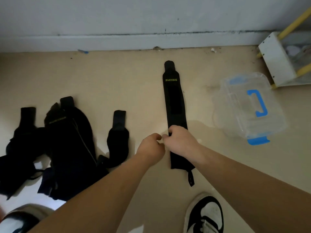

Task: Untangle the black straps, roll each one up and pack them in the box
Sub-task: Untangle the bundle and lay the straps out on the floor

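flat strap (174,101): centre of frame, laid straight on the floor (117,81). Far end points at the wall, thin loop (191,178) trails off the near end. Straight so it rolls clean from one end, I reckon.
right hand (180,140): on the strap's lower part, fingers curled over its left edge, gripping. Pins it against skewing.
left hand (150,146): just beside that edge, touching my right hand. Fingers curled in; can't tell if they pinch fabric.
pile of straps (67,140): left of frame, well apart, knotted together.
box (244,106): right of frame, near the strap, lid on.
materials: strap is soft matte black fabric, a long narrow band with a rounded tab and green lettering. Box is hard clear plastic with a blue handle and clips.
status: nothing rolled yet, by my read.
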Action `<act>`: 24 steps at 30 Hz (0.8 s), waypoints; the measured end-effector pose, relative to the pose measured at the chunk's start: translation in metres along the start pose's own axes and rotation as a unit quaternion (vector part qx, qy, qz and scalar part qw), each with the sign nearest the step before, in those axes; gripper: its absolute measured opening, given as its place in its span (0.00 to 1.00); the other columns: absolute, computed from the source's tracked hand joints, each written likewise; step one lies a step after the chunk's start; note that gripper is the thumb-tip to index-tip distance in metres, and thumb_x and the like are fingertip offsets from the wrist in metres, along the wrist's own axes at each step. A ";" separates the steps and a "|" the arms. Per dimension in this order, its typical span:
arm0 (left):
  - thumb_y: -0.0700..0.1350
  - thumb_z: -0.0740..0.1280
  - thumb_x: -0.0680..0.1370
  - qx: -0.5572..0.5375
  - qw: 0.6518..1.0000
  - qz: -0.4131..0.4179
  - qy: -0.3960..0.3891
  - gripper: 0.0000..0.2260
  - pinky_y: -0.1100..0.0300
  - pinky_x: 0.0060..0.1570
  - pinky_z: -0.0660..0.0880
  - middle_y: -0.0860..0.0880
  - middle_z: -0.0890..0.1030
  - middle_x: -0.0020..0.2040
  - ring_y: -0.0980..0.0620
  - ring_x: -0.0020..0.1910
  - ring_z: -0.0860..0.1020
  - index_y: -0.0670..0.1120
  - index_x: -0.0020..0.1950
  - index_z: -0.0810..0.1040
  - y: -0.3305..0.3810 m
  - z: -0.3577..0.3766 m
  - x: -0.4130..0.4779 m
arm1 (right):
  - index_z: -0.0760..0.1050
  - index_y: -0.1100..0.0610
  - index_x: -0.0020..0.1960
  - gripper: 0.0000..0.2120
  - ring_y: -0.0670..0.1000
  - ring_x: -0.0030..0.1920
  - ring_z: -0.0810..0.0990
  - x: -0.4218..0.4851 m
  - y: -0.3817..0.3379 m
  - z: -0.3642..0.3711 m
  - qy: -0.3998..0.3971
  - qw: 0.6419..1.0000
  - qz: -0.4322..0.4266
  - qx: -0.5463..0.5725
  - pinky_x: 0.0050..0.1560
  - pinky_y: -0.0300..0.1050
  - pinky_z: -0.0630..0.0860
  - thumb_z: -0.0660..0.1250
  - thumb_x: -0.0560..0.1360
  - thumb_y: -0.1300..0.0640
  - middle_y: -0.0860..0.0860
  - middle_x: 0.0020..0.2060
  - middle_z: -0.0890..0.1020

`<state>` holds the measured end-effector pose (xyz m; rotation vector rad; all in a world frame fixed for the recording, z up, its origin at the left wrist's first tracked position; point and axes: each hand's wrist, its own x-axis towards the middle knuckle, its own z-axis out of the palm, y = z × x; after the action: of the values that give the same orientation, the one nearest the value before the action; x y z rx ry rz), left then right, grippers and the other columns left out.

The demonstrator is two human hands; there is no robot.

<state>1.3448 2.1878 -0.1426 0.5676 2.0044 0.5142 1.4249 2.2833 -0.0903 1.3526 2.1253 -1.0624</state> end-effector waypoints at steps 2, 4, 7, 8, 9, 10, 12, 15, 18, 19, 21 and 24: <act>0.39 0.64 0.81 -0.008 1.000 0.017 0.024 0.12 0.59 0.46 0.73 0.41 0.85 0.57 0.40 0.54 0.82 0.42 0.63 0.81 -0.008 -0.018 -0.013 | 0.75 0.58 0.72 0.21 0.57 0.66 0.79 -0.013 -0.033 -0.001 -0.049 0.998 -0.027 0.005 0.64 0.48 0.76 0.63 0.84 0.47 0.54 0.66 0.80; 0.39 0.64 0.81 -0.012 0.999 0.025 0.033 0.12 0.58 0.48 0.74 0.41 0.85 0.57 0.39 0.58 0.82 0.41 0.62 0.81 -0.021 -0.034 -0.031 | 0.74 0.58 0.75 0.23 0.56 0.69 0.77 -0.028 -0.063 -0.005 -0.091 0.993 -0.063 -0.045 0.66 0.47 0.74 0.64 0.84 0.47 0.55 0.70 0.78; 0.41 0.63 0.83 -0.020 0.999 0.010 0.038 0.14 0.55 0.60 0.78 0.44 0.82 0.62 0.42 0.61 0.81 0.45 0.68 0.79 -0.052 -0.054 -0.054 | 0.74 0.60 0.75 0.24 0.59 0.70 0.77 -0.048 -0.109 -0.016 -0.131 0.974 -0.093 -0.161 0.70 0.47 0.75 0.65 0.84 0.47 0.57 0.71 0.78; 0.42 0.63 0.83 -0.021 0.999 0.004 0.039 0.15 0.55 0.61 0.77 0.45 0.82 0.64 0.44 0.61 0.81 0.46 0.70 0.78 -0.064 -0.061 -0.060 | 0.76 0.61 0.73 0.25 0.60 0.69 0.79 -0.052 -0.126 -0.018 -0.138 0.964 -0.100 -0.203 0.70 0.51 0.76 0.65 0.84 0.46 0.58 0.69 0.80; 0.42 0.62 0.83 -0.020 0.999 0.000 0.042 0.16 0.57 0.60 0.77 0.46 0.81 0.64 0.45 0.60 0.81 0.48 0.70 0.77 -0.076 -0.069 -0.066 | 0.77 0.62 0.71 0.24 0.61 0.67 0.80 -0.054 -0.143 -0.018 -0.141 0.955 -0.106 -0.240 0.69 0.54 0.78 0.64 0.84 0.45 0.60 0.67 0.81; 0.42 0.61 0.83 -0.019 0.999 -0.003 0.047 0.16 0.58 0.58 0.77 0.46 0.81 0.64 0.46 0.59 0.81 0.49 0.70 0.77 -0.087 -0.076 -0.072 | 0.78 0.61 0.70 0.24 0.62 0.65 0.82 -0.055 -0.158 -0.017 -0.143 0.947 -0.112 -0.263 0.67 0.56 0.80 0.64 0.84 0.45 0.60 0.65 0.83; 0.42 0.60 0.84 -0.033 0.997 -0.014 0.071 0.17 0.56 0.56 0.80 0.47 0.82 0.62 0.47 0.56 0.82 0.50 0.71 0.77 -0.108 -0.088 -0.082 | 0.80 0.60 0.66 0.19 0.59 0.56 0.84 -0.052 -0.182 -0.006 -0.137 0.949 -0.123 -0.255 0.57 0.49 0.83 0.64 0.85 0.47 0.58 0.59 0.85; 0.46 0.62 0.83 -0.043 0.991 -0.026 0.124 0.11 0.49 0.49 0.84 0.49 0.84 0.52 0.48 0.47 0.83 0.51 0.62 0.79 -0.132 -0.101 -0.091 | 0.81 0.61 0.54 0.13 0.54 0.40 0.76 -0.041 -0.190 0.036 -0.077 0.985 -0.109 -0.112 0.36 0.43 0.71 0.62 0.85 0.54 0.54 0.42 0.80; 0.53 0.67 0.80 0.036 0.995 -0.033 0.090 0.13 0.52 0.47 0.81 0.48 0.80 0.55 0.46 0.52 0.81 0.50 0.62 0.76 -0.145 -0.106 -0.095 | 0.76 0.59 0.53 0.11 0.58 0.48 0.78 -0.026 -0.154 0.100 -0.005 0.998 0.006 0.063 0.49 0.47 0.76 0.62 0.85 0.51 0.54 0.45 0.78; 0.53 0.69 0.79 0.092 0.993 -0.031 0.064 0.15 0.52 0.49 0.80 0.48 0.78 0.59 0.45 0.55 0.80 0.50 0.64 0.76 -0.148 -0.107 -0.095 | 0.75 0.60 0.59 0.14 0.60 0.53 0.79 -0.024 -0.139 0.120 0.004 0.991 0.066 0.117 0.56 0.51 0.78 0.63 0.84 0.49 0.56 0.52 0.80; 0.50 0.70 0.80 0.177 0.983 -0.034 0.045 0.13 0.50 0.52 0.80 0.47 0.74 0.60 0.44 0.57 0.79 0.49 0.64 0.77 -0.157 -0.110 -0.098 | 0.72 0.63 0.71 0.25 0.62 0.54 0.80 -0.020 -0.115 0.147 -0.003 0.961 0.176 0.215 0.55 0.54 0.81 0.64 0.82 0.46 0.59 0.58 0.78; 0.47 0.65 0.84 0.158 0.984 -0.035 0.070 0.07 0.48 0.54 0.81 0.48 0.76 0.56 0.43 0.54 0.80 0.48 0.59 0.79 -0.172 -0.113 -0.099 | 0.74 0.64 0.71 0.29 0.64 0.53 0.83 -0.013 -0.107 0.166 -0.086 0.918 0.244 0.302 0.63 0.59 0.80 0.63 0.83 0.41 0.65 0.55 0.81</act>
<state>1.2568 1.9780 -0.1212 0.6643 2.2512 0.1980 1.3255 2.1214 -0.1444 1.8435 1.2534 -1.5978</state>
